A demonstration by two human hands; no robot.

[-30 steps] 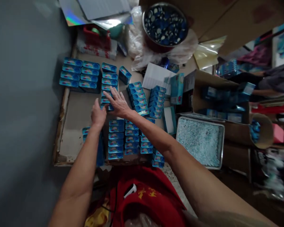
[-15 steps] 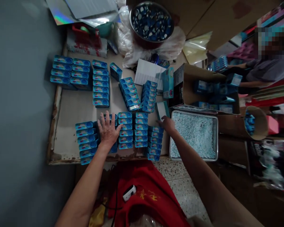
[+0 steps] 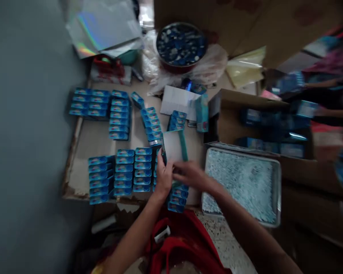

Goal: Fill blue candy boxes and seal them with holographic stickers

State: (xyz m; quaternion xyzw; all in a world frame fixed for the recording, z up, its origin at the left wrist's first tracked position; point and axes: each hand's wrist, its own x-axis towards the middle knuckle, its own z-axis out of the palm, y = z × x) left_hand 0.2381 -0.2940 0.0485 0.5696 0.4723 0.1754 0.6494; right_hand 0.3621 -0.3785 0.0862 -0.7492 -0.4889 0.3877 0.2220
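Note:
Both my hands hold one flat, unfolded carton (image 3: 173,146), white inside with a teal edge, just above the near rows of small blue boxes (image 3: 134,169). My left hand (image 3: 163,176) grips its left side with closed fingers. From the right, my right hand (image 3: 191,174) pinches its lower edge. More blue boxes (image 3: 120,114) lie in rows farther back on the cardboard-covered table (image 3: 94,137). The frame is somewhat blurred by motion.
A metal tray (image 3: 276,179) of pale blue-white pellets sits at the right of the table. Behind it stands an open cardboard box (image 3: 231,110) with blue packs. A bowl (image 3: 180,45) of blue caps, holographic sheets (image 3: 103,28) and plastic bags lie at the back. Another person's arm shows far right.
My right hand picked up the flat carton beside the tray and brought it in front of me. My left hand left the box rows and took hold of the carton too.

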